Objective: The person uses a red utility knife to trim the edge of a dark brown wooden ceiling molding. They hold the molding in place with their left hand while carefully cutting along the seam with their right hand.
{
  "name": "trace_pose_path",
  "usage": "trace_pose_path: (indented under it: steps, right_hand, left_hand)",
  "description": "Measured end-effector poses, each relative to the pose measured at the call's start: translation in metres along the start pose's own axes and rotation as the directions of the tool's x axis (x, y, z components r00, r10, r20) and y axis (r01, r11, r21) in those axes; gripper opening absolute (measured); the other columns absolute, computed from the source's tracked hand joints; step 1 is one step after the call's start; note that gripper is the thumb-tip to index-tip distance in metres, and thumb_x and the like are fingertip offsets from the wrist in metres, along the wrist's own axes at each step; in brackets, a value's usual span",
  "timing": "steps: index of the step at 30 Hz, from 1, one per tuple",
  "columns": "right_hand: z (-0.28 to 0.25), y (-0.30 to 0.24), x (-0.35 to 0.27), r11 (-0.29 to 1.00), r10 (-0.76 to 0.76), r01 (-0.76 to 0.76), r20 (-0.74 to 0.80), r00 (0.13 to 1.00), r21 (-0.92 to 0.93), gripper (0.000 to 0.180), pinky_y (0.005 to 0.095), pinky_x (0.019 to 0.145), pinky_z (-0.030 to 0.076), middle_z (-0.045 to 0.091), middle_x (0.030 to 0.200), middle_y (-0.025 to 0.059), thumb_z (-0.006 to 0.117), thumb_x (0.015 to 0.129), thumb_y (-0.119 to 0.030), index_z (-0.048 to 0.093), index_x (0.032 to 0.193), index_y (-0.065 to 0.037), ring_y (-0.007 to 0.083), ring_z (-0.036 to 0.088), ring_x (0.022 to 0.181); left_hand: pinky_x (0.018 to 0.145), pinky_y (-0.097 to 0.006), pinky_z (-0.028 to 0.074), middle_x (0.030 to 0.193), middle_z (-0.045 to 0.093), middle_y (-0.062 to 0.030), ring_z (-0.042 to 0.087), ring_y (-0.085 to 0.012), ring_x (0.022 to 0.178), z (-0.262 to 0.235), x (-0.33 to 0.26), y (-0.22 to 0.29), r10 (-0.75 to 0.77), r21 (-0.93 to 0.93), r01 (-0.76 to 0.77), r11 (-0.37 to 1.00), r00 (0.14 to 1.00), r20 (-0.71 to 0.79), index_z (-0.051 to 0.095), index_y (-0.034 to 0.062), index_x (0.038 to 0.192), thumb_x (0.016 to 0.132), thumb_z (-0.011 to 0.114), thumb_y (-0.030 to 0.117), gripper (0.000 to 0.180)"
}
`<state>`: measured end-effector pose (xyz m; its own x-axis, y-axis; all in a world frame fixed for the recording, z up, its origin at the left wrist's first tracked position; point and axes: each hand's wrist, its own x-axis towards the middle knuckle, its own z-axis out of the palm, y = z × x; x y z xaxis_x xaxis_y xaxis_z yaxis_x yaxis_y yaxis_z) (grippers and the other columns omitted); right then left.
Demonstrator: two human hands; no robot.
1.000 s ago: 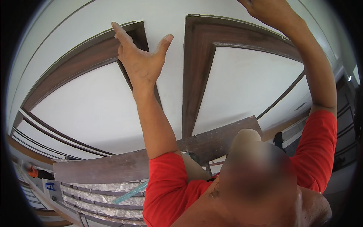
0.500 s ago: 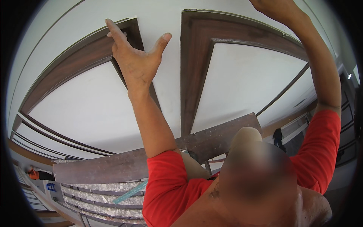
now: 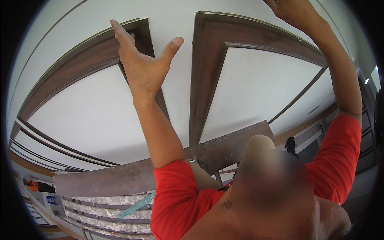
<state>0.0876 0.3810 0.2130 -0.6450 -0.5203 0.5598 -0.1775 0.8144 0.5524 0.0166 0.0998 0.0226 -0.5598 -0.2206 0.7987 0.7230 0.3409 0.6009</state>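
Note:
My left hand (image 3: 146, 72) is raised with its thumb spread wide and its fingers stretched up. It holds nothing that I can see. Behind it lies the top corner of a dark brown wooden frame (image 3: 86, 60) around a white panel (image 3: 88, 116); whether the fingertips touch it I cannot tell. My right hand (image 3: 294, 16) reaches up at the top edge, against the white wall above a second brown frame (image 3: 208, 60). Its fingers are mostly cut off by the picture's edge, so what they do is hidden. A thin pale wire (image 3: 306, 39) shows below that hand.
Dark planks (image 3: 108, 178) run across below the panels, at my knee. Under them are several paint-spattered slats (image 3: 104, 206) and a teal strip (image 3: 136, 206). Far down at the left are a person in orange (image 3: 33, 185) and a blue stool (image 3: 51, 199).
The view has shifted slightly. My left hand has turned a little, its thumb and fingers still apart. My right arm stays raised in almost the same place.

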Motion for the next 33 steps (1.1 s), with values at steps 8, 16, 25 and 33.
trace_pose_path:
  steps: [8, 16, 25, 33]
  right_hand:
    - [-0.002, 0.000, -0.002, 1.000, -0.002, 0.002, 0.011, 1.000, 0.019, 0.041, 0.0497, 0.072, 0.053, 0.071, 0.088, 0.0233, 0.060, 0.102, -0.022, 0.057, 0.140, -0.006, 0.0411, 0.068, 0.077]
    - [-0.013, -0.009, -0.003, 0.996, 0.087, -0.087, 0.097, 0.991, -0.007, 0.041, 0.0489, 0.073, 0.053, 0.070, 0.090, 0.0233, 0.060, 0.103, -0.022, 0.056, 0.141, -0.007, 0.0398, 0.068, 0.079]
    - [-0.024, -0.009, -0.022, 0.962, 0.260, -0.232, 0.219, 0.941, -0.144, 0.039, 0.0499, 0.084, 0.054, 0.071, 0.104, 0.0235, 0.054, 0.105, -0.024, 0.054, 0.139, -0.004, 0.0415, 0.069, 0.092]
    - [-0.027, -0.016, -0.007, 0.991, 0.103, -0.091, 0.124, 0.987, -0.098, 0.040, 0.0497, 0.092, 0.053, 0.069, 0.117, 0.0242, 0.051, 0.106, -0.023, 0.053, 0.139, -0.001, 0.0415, 0.068, 0.104]
  left_hand:
    - [0.120, -0.053, 0.034, 0.154, 0.032, -0.0419, 0.035, -0.0521, 0.146, -0.006, -0.002, -0.004, 0.002, 0.016, -0.002, 1.000, 1.000, 0.009, 0.004, -0.0062, 0.161, 0.065, 0.096, 0.053, 0.146]
    - [0.121, -0.053, 0.034, 0.152, 0.033, -0.0437, 0.035, -0.0533, 0.146, -0.005, -0.001, -0.008, 0.043, 0.012, -0.043, 0.999, 0.999, 0.009, 0.004, -0.0085, 0.160, 0.063, 0.095, 0.056, 0.148]
    - [0.119, -0.054, 0.035, 0.153, 0.034, -0.0432, 0.038, -0.0528, 0.144, -0.011, -0.001, -0.008, 0.048, -0.011, -0.048, 0.999, 0.998, 0.026, 0.006, -0.0089, 0.160, 0.062, 0.096, 0.054, 0.147]
    - [0.121, -0.055, 0.030, 0.156, 0.031, -0.0425, 0.028, -0.0508, 0.150, -0.008, 0.000, -0.009, 0.041, 0.002, -0.041, 0.999, 0.999, 0.033, 0.007, -0.0051, 0.162, 0.062, 0.096, 0.056, 0.147]
